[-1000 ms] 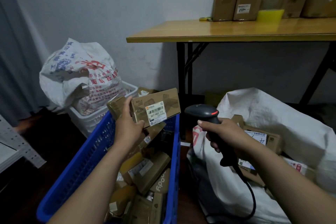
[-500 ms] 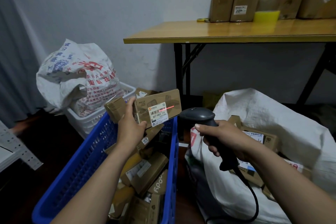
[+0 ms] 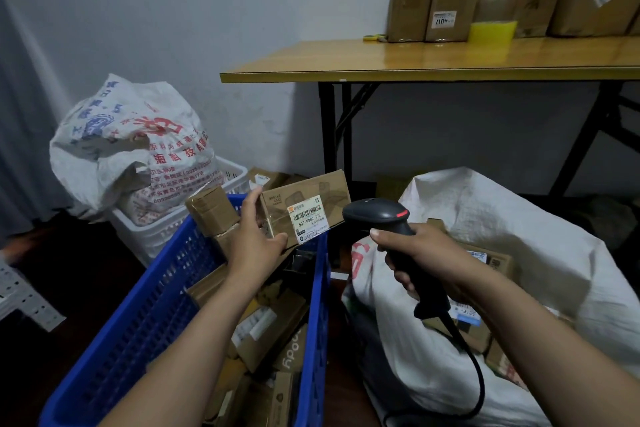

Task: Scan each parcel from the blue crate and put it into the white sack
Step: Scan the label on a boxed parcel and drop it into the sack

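My left hand (image 3: 254, 239) grips a flat brown cardboard parcel (image 3: 325, 194) by its left end, holding it over the far end of the blue crate (image 3: 145, 315). Its white barcode label (image 3: 308, 217) faces me. My right hand (image 3: 419, 250) grips the handle of a black barcode scanner (image 3: 377, 215), whose head points at the label from just to the right; a red light glows on top of the head. Several more cardboard parcels lie in the crate. The white sack (image 3: 512, 236) lies open at the right with a few parcels inside.
A white basket (image 3: 156, 232) holding a printed white bag (image 3: 131, 146) stands behind the crate. A wooden folding table (image 3: 433, 61) with open cardboard boxes (image 3: 436, 0) stands above the sack. The scanner's black cable (image 3: 474, 374) loops down over the sack. Metal shelving (image 3: 20, 295) is at the left.
The red scan line on the parcel half a second ago is gone. The scanner and the parcel have come closer together, with the scanner head now nearly at the label.
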